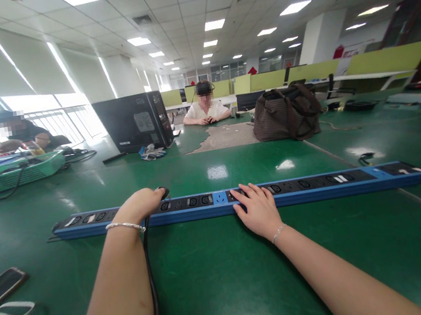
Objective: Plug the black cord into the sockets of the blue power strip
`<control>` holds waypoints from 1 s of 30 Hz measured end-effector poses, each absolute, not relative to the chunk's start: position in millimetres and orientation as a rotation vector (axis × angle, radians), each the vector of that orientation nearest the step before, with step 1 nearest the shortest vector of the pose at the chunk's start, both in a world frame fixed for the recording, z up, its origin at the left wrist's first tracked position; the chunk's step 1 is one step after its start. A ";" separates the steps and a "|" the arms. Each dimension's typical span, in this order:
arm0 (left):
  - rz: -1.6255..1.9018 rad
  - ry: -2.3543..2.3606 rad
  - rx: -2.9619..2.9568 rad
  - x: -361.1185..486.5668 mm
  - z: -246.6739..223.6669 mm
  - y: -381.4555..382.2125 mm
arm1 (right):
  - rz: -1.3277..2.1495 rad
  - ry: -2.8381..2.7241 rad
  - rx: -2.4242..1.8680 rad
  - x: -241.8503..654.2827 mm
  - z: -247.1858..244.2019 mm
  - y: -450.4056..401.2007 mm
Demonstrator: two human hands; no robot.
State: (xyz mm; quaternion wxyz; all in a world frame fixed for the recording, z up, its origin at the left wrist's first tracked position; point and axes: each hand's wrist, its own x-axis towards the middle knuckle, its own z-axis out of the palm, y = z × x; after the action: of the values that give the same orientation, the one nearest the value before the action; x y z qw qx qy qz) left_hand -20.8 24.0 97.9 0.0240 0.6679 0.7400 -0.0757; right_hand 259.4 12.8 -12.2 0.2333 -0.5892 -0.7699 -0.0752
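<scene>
A long blue and black power strip (222, 210) lies across the green table in front of me, with a row of sockets along its top. My left hand (140, 203) is closed around a black plug (164, 192) above the left half of the strip. From that plug a black cable (152, 278) hangs down beside my forearm toward the near edge of the view. Fingers spread, my right hand (258, 208) rests on the strip just right of its blue middle section, the thumb by the near edge and the fingertips across the top.
A phone (1, 288) and a white looped item (15, 311) lie at the left. Farther back are a green basket (17, 175) of cables, a black computer case (135, 122), gloves (152, 151) and a brown bag (285, 113). Two people sit beyond.
</scene>
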 end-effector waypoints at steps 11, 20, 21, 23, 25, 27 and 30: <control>-0.337 2.132 2.112 -5.6 76.8 38.0 | -0.219 -2.126 -1.622 260.0 -11.8 13.4; -0.246 2.247 2.023 2.2 74.3 34.8 | -0.228 -2.128 -1.633 259.8 -13.1 13.7; -0.229 2.268 2.006 4.2 74.1 34.0 | -0.227 -2.127 -1.632 259.8 -13.3 13.7; -0.197 2.305 1.975 8.8 73.5 32.4 | -0.225 -2.124 -1.630 259.8 -13.5 13.9; -0.172 2.328 1.950 13.1 73.0 31.2 | -0.225 -2.119 -1.629 259.9 -13.6 14.1; -0.163 2.320 1.908 16.1 72.9 30.2 | -0.224 -2.116 -1.628 259.8 -13.4 14.2; -0.147 2.267 1.800 18.2 72.9 28.4 | -0.225 -2.118 -1.625 259.6 -13.0 14.0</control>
State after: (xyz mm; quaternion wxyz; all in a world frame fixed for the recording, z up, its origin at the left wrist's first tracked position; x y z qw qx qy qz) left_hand 18.2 28.4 72.9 0.1211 0.6165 0.7763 -0.0505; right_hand 259.6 14.0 -13.0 0.2293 -0.5905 -0.7695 -0.0819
